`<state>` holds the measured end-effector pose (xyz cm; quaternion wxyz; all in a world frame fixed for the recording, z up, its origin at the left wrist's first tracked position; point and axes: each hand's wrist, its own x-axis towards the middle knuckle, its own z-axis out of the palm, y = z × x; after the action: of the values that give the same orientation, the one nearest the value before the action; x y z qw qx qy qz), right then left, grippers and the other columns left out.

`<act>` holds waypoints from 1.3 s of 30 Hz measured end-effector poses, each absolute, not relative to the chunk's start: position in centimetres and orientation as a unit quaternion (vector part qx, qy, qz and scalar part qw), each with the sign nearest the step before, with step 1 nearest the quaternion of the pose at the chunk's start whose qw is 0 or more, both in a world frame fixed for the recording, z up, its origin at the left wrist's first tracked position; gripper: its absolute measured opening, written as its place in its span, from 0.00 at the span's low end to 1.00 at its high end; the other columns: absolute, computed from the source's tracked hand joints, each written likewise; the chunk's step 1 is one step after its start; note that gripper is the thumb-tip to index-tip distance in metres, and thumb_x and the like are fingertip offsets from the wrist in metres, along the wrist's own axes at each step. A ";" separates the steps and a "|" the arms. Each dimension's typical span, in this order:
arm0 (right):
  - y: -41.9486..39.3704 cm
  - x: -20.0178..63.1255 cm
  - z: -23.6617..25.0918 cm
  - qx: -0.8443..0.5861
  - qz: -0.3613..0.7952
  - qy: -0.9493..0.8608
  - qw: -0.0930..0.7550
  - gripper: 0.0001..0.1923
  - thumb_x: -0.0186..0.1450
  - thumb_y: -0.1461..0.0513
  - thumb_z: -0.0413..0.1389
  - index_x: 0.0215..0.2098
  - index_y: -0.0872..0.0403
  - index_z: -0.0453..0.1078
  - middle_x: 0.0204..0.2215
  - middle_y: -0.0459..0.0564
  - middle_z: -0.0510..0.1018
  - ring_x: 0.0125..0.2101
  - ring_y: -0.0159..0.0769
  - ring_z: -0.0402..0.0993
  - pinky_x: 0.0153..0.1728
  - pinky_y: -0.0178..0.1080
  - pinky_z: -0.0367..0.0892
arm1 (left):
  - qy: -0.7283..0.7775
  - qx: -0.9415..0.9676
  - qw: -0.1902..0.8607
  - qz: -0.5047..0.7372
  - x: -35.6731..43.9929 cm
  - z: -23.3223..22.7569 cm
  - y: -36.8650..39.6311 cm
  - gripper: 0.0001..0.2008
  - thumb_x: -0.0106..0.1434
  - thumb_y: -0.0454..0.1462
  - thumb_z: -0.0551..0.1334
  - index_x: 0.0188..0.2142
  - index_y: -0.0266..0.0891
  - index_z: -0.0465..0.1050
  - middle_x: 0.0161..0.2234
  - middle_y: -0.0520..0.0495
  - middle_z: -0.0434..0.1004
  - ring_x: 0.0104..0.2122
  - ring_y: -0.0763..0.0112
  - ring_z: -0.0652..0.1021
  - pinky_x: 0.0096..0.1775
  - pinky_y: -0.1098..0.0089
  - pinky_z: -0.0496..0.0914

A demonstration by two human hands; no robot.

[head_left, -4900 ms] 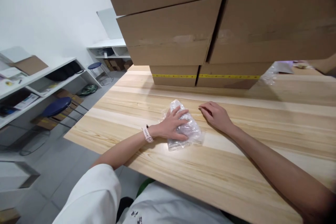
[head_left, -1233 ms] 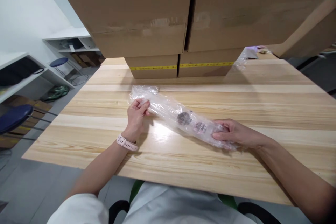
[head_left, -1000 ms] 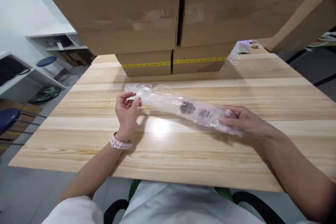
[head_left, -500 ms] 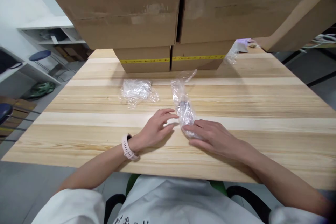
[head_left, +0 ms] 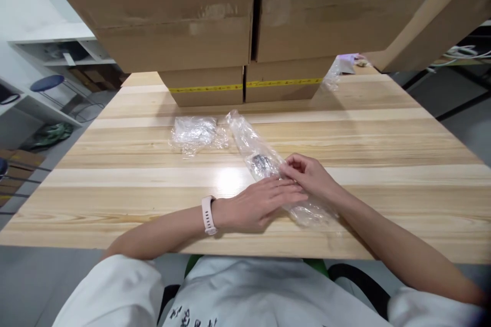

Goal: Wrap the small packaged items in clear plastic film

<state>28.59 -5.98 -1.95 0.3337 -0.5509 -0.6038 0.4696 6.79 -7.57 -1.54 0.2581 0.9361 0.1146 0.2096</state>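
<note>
A long strip of clear plastic wrap (head_left: pixel 249 138) lies slantwise on the wooden table, with a small dark object (head_left: pixel 261 163) showing through it; I cannot make out its kind. Across the near part of the wrap lies my left hand (head_left: pixel 261 202), flat with its fingers stretched out. My right hand (head_left: pixel 311 176) has its thumb and forefinger closed at the right edge of the wrap, just beyond my left fingertips. Part of the wrap is hidden beneath both hands, and its loose end (head_left: pixel 312 213) spreads toward me.
Another clear plastic-wrapped bundle (head_left: pixel 195 132) lies to the left. Large cardboard boxes (head_left: pixel 207 82) with yellow tape are stacked at the back, the upper ones overhanging the table (head_left: pixel 115 184). More plastic (head_left: pixel 332 75) lies at the back right. A blue stool (head_left: pixel 48 83) stands at left.
The wrap has been spread and turned, its far end now further left and its near end longer. My left hand has moved right onto it; my right hand has shifted to its edge.
</note>
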 end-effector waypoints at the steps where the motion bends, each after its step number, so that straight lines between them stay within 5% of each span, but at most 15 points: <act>1: -5.7 28.9 -2.2 -0.560 0.464 -0.595 0.341 0.23 0.61 0.43 0.63 0.31 0.54 0.70 0.28 0.47 0.77 0.28 0.32 0.69 0.30 0.35 0.63 | 0.112 0.932 0.265 0.220 7.0 -1.6 -7.4 0.28 0.71 0.30 0.53 0.69 0.44 0.55 0.66 0.41 0.68 0.68 0.62 0.65 0.67 0.54 0.61; 8: -3.3 34.5 -3.0 -0.627 0.422 -0.555 0.348 0.17 0.60 0.48 0.64 0.34 0.53 0.73 0.21 0.45 0.74 0.20 0.31 0.66 0.23 0.36 0.58 | 0.203 0.922 0.233 0.234 6.0 -1.3 -6.4 0.19 0.76 0.40 0.51 0.62 0.39 0.66 0.55 0.37 0.77 0.54 0.57 0.75 0.55 0.53 0.71; 12: -3.4 36.2 -1.0 -0.671 0.242 -0.611 0.342 0.09 0.64 0.54 0.62 0.32 0.52 0.76 0.26 0.50 0.77 0.26 0.37 0.71 0.29 0.40 0.64 | 0.219 0.921 0.226 0.229 6.1 -1.0 -6.1 0.17 0.76 0.37 0.50 0.60 0.39 0.68 0.48 0.40 0.81 0.45 0.59 0.75 0.46 0.59 0.73; 14: -4.4 35.2 0.0 -0.648 0.184 -0.627 0.391 0.08 0.66 0.55 0.60 0.37 0.51 0.77 0.33 0.52 0.80 0.32 0.40 0.74 0.35 0.43 0.69 | 0.212 0.926 0.207 0.233 6.6 -1.2 -5.8 0.17 0.74 0.34 0.52 0.60 0.40 0.67 0.53 0.40 0.79 0.50 0.58 0.74 0.49 0.57 0.71; 18: -6.4 31.2 -0.5 -0.525 0.263 -0.711 0.386 0.17 0.74 0.56 0.49 0.58 0.48 0.71 0.50 0.54 0.79 0.48 0.44 0.76 0.49 0.50 0.72 | 0.166 0.959 0.131 0.187 7.8 -1.4 -4.7 0.22 0.69 0.30 0.56 0.62 0.40 0.65 0.64 0.38 0.69 0.65 0.54 0.65 0.64 0.47 0.57; 25: -5.5 29.1 -4.9 -0.437 0.185 -0.835 0.278 0.24 0.77 0.59 0.40 0.68 0.49 0.60 0.62 0.56 0.72 0.63 0.45 0.66 0.63 0.58 0.62 | 0.177 0.968 0.114 0.139 6.8 -0.5 -3.8 0.15 0.74 0.37 0.51 0.53 0.40 0.74 0.45 0.41 0.80 0.46 0.59 0.75 0.53 0.56 0.63; 30: -5.5 29.2 -5.0 -0.446 0.147 -0.854 0.224 0.23 0.77 0.58 0.40 0.65 0.52 0.65 0.67 0.55 0.67 0.67 0.46 0.61 0.67 0.57 0.56 | 0.197 0.963 0.040 0.180 4.3 0.5 -4.4 0.23 0.76 0.50 0.47 0.43 0.42 0.78 0.36 0.44 0.77 0.37 0.60 0.70 0.47 0.58 0.61; 39: -5.5 29.0 -5.0 -0.465 0.118 -0.860 0.176 0.23 0.77 0.57 0.40 0.65 0.49 0.65 0.67 0.53 0.67 0.67 0.46 0.61 0.66 0.56 0.57 | 0.278 0.933 -0.043 0.223 -1.8 0.3 -6.8 0.14 0.73 0.42 0.57 0.32 0.43 0.77 0.25 0.50 0.72 0.28 0.65 0.68 0.43 0.59 0.61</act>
<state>29.00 -5.48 -4.97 0.1758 -0.4651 -0.8596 0.1180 -1.81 -6.80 0.31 -0.0430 0.9334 0.2775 0.2232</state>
